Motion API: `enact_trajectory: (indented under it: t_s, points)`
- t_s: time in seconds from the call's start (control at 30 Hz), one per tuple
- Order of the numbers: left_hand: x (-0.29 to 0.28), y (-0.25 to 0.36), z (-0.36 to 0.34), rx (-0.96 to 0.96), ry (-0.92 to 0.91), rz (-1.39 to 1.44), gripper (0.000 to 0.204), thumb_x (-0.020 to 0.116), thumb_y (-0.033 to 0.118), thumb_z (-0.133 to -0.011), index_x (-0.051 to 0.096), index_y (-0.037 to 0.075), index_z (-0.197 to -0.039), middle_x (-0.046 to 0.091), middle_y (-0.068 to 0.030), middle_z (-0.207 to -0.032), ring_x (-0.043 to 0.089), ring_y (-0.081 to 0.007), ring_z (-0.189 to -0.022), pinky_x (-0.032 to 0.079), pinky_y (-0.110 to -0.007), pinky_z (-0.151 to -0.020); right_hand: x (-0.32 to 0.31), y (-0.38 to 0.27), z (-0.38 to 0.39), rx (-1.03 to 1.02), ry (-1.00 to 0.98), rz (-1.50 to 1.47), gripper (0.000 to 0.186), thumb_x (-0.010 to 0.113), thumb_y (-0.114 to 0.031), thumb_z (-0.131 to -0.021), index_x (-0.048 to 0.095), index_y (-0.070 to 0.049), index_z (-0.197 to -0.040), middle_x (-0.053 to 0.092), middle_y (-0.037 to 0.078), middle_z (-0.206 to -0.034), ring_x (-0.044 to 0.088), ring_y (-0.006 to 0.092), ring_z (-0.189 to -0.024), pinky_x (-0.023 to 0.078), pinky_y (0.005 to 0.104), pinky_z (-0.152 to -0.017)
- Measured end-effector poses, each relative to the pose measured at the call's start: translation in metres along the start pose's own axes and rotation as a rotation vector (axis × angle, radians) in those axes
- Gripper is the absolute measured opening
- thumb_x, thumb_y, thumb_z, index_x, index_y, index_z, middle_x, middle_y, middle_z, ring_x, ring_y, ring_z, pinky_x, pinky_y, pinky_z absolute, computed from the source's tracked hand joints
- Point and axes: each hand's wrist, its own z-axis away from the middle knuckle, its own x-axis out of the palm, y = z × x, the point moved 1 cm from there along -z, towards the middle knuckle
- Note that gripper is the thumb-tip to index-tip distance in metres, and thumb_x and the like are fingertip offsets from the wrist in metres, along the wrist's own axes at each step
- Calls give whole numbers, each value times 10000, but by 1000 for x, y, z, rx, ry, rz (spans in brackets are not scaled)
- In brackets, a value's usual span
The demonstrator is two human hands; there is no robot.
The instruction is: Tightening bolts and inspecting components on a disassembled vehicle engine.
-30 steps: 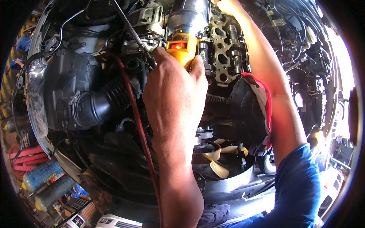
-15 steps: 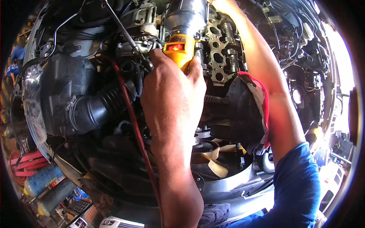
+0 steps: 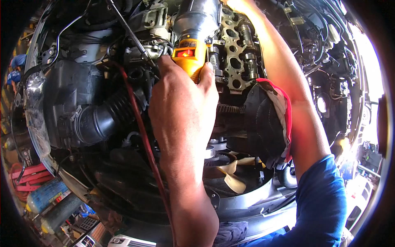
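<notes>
My left hand point(image 3: 183, 103), seen from the back, is closed around the yellow grip point(image 3: 192, 64) of a power tool with a red switch and a cylindrical metal housing point(image 3: 196, 18). My right hand point(image 3: 235, 5) reaches to the top edge beside the tool's far end, its fingers hidden by glare and the frame edge. Right of the tool lie a metal cylinder head face with holes point(image 3: 235, 51) and camshafts point(image 3: 250, 66). A dark, red-edged cloth point(image 3: 265, 119) lies beside my right forearm.
A black intake hose point(image 3: 96, 123), a red hose point(image 3: 140, 136), a metal rod point(image 3: 127, 33) and a fan point(image 3: 230, 177) surround the work. Gas cylinders point(image 3: 49, 197) and red metal equipment point(image 3: 24, 177) stand lower left. Another person point(image 3: 17, 61) is at far left.
My left hand, the tool and the far end of my right arm have shifted slightly left in the view, along with the upper engine parts. The left hand's grip looks the same.
</notes>
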Motion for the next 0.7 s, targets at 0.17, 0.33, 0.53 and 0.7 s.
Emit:
enact_trajectory:
  t_s: [0.17, 0.33, 0.53, 0.7]
  points:
    - [1, 1, 0, 21, 28, 12, 436, 694, 316, -966, 553, -73, -1106, 714, -304, -943, 724, -446, -919, 569, -506, -809, -3, -7, 3, -11, -68, 98, 428, 691, -428, -915, 755, -6, -947, 732, 255, -1008, 703, 410, -1031, 561, 483, -904]
    - [0, 0, -1, -13, 7, 9, 437, 696, 318, -959, 556, -73, -1093, 714, -305, -939, 724, -446, -916, 567, -509, -807, -5, -14, 8, 94, 27, 35, 428, 699, -430, -916, 757, -11, -980, 729, 259, -1058, 690, 416, -1071, 555, 480, -937]
    - [-2, -1, -1, -43, 3, 10, 446, 684, 333, -963, 556, -74, -1093, 717, -301, -942, 723, -444, -918, 567, -503, -807, -2, -15, 8, 13, 52, 85, 399, 699, -403, -919, 761, -14, -984, 738, 240, -1030, 692, 408, -1065, 481, 500, -1057]
    - [-3, -4, -2, 3, 40, -5, 451, 683, 334, -962, 557, -77, -1101, 717, -303, -954, 724, -441, -923, 567, -502, -810, 9, -7, 0, -17, 55, 110, 374, 692, -401, -919, 771, -41, -978, 739, 228, -1048, 686, 403, -1080, 425, 501, -1115]
